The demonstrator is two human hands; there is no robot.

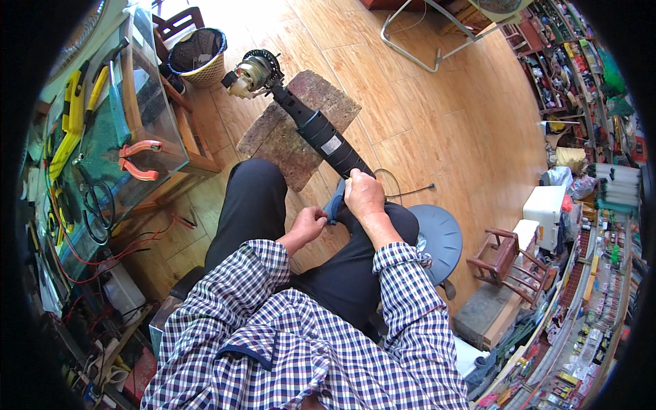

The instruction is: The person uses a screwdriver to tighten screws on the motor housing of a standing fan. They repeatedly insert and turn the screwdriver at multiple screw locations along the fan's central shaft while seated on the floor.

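Observation:
A black fan body [326,140], with its bare motor [253,76] at the far end, slants across a worn brown slab [273,140] on the floor. My right hand [364,194] is closed at the near end of the body, over my right knee. A tiny yellow bit shows at its fingertips; what it grips is too small to name. My left hand [307,227] is closed in a pinch between my knees, beside a blue-grey piece [334,206]. Whatever its fingers hold is hidden.
A round blue-grey ribbed disc [439,242] lies right of my knee, near a black cord plug [431,186]. At left, a glass-topped bench holds red-handled pliers [140,160] and scissors [99,207]. A wastebasket [198,60], small wooden stool [495,256] and crowded shelves [581,89] stand around.

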